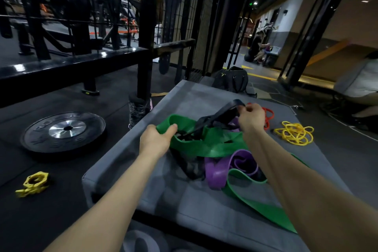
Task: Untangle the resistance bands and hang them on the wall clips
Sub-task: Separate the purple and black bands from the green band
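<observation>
A tangle of resistance bands lies on a grey mat (pixel 196 206). My left hand (pixel 156 139) grips a loop of the wide green band (pixel 214 145) at the tangle's left side. My right hand (pixel 250 117) pinches the black band (pixel 221 113) and holds its loop lifted above the pile. A purple band (pixel 218 172) is wound through the green one below. A thin yellow band (pixel 294 133) lies bunched apart at the right. A red band (pixel 269 115) shows just behind my right hand. No wall clips are visible.
A black weight plate (pixel 63 131) lies on the floor to the left, with a yellow barbell collar (pixel 34 184) nearer me. A black rack frame (pixel 143 51) stands behind the mat. A dark bag (pixel 231 79) sits past the mat's far edge. A person crouches far back right.
</observation>
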A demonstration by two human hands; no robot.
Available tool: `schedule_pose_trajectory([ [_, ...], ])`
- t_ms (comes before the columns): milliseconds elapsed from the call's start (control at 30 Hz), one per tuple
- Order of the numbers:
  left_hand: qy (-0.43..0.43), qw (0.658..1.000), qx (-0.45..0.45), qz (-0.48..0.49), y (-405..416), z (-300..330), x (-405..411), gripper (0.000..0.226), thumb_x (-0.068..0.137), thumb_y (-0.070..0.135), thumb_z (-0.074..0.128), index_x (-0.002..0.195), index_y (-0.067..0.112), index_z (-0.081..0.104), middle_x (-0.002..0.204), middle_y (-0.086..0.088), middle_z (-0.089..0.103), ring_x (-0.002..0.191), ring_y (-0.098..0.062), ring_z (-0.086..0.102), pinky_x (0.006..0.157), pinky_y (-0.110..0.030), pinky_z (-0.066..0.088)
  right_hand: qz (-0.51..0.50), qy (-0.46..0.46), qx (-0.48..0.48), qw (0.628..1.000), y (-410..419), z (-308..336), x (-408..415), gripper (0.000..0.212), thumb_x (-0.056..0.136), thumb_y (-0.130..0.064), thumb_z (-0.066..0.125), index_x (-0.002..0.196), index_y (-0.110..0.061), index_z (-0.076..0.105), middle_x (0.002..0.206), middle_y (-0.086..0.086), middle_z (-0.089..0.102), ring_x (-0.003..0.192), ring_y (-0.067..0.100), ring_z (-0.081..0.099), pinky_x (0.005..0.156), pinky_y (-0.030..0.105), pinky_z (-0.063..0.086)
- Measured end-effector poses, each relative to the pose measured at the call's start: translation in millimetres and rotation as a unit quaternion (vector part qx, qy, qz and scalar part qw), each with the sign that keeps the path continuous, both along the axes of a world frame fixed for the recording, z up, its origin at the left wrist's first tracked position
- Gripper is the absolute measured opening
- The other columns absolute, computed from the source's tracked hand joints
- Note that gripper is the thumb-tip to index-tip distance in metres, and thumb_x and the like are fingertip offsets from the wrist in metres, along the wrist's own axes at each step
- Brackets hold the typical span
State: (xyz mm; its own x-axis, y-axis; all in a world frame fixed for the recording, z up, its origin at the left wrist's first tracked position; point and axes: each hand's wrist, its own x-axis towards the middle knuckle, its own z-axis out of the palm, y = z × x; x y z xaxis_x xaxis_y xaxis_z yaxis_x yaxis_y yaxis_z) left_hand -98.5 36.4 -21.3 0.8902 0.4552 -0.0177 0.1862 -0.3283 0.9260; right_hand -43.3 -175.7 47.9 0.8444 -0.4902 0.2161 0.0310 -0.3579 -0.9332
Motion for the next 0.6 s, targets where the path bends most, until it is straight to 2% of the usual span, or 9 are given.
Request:
schedule_pose_trajectory([
  [67,0.021,1.0,0.01,0.015,3.4,-4.4,2.8,0.061,0.08,0.056,0.06,0.109,0.002,0.059,0.111,-0.016,0.062,0.106,-0.033,0.056,0.084,-0.034,0.044,-0.054,0.033,0.059,0.996,-17.1,-10.7,6.2,0.01,0.09,-0.016,0.056,0.091,-0.007,0.056,0.09,0.016,0.061,0.087,0.028,0.059,0.076,0.039,0.048],
  [167,0.049,0.998,0.027,0.031,6.0,-10.2,6.4,0.064,0.082,0.052,0.059,0.116,-0.002,0.055,0.12,-0.022,0.059,0.112,-0.036,0.054,0.092,-0.038,0.043,-0.106,0.086,0.096,0.986,-35.0,-25.3,6.2,0.022,0.086,-0.01,0.054,0.106,0.0,0.059,0.107,0.022,0.063,0.099,0.037,0.062,0.086,0.047,0.054],
  [267,0.069,0.997,0.017,0.031,7.7,-14.2,9.5,0.06,0.085,0.047,0.058,0.118,-0.002,0.054,0.12,-0.022,0.059,0.112,-0.037,0.055,0.094,-0.04,0.045,-0.138,0.121,0.118,0.976,-48.2,-32.7,-8.6,0.03,0.084,-0.003,0.056,0.112,0.008,0.057,0.111,0.024,0.061,0.099,0.035,0.061,0.079,0.035,0.049],
  [333,0.104,0.994,0.033,0.016,5.8,-16.2,6.8,0.059,0.087,0.042,0.058,0.121,-0.006,0.05,0.123,-0.023,0.057,0.113,-0.038,0.054,0.093,-0.039,0.044,-0.135,0.141,0.093,0.976,-51.1,-38.4,-14.4,0.032,0.086,-0.005,0.056,0.115,0.01,0.055,0.115,0.025,0.061,0.104,0.038,0.059,0.074,0.036,0.045],
  [433,0.15,0.979,0.136,0.004,-2.3,-15.7,-3.3,0.066,0.084,0.032,0.066,0.133,-0.002,0.036,0.138,-0.023,0.035,0.125,-0.039,0.039,0.099,-0.042,0.039,-0.116,0.121,0.033,0.985,-43.5,-43.2,-18.8,0.032,0.093,-0.011,0.051,0.12,0.006,0.052,0.121,0.024,0.058,0.113,0.04,0.054,0.085,0.039,0.045],
  [467,0.116,0.975,0.188,0.013,-3.7,-14.4,-6.4,0.068,0.081,0.028,0.07,0.133,0.003,0.034,0.139,-0.021,0.03,0.127,-0.039,0.035,0.101,-0.043,0.036,-0.107,0.113,0.023,0.988,-39.9,-44.0,-19.7,0.031,0.094,-0.012,0.049,0.12,0.005,0.052,0.122,0.023,0.057,0.114,0.039,0.053,0.087,0.038,0.044],
  [533,-0.027,0.962,0.272,0.002,-8.0,-13.1,-7.1,0.062,0.078,0.019,0.073,0.13,0.008,0.04,0.133,-0.015,0.034,0.123,-0.034,0.037,0.1,-0.042,0.037,-0.088,0.098,0.019,0.991,-35.7,-45.6,-21.3,0.028,0.095,-0.012,0.047,0.119,0.002,0.052,0.122,0.023,0.057,0.113,0.038,0.053,0.088,0.037,0.044],
  [600,-0.105,0.945,0.3,-0.072,-19.2,-11.1,-3.8,0.05,0.082,0.021,0.069,0.125,0.009,0.046,0.127,-0.011,0.043,0.118,-0.03,0.044,0.096,-0.04,0.041,-0.075,0.086,0.023,0.993,-35.7,-45.7,-22.6,0.026,0.095,-0.011,0.047,0.117,0.001,0.052,0.121,0.022,0.058,0.112,0.037,0.053,0.087,0.035,0.043],
])
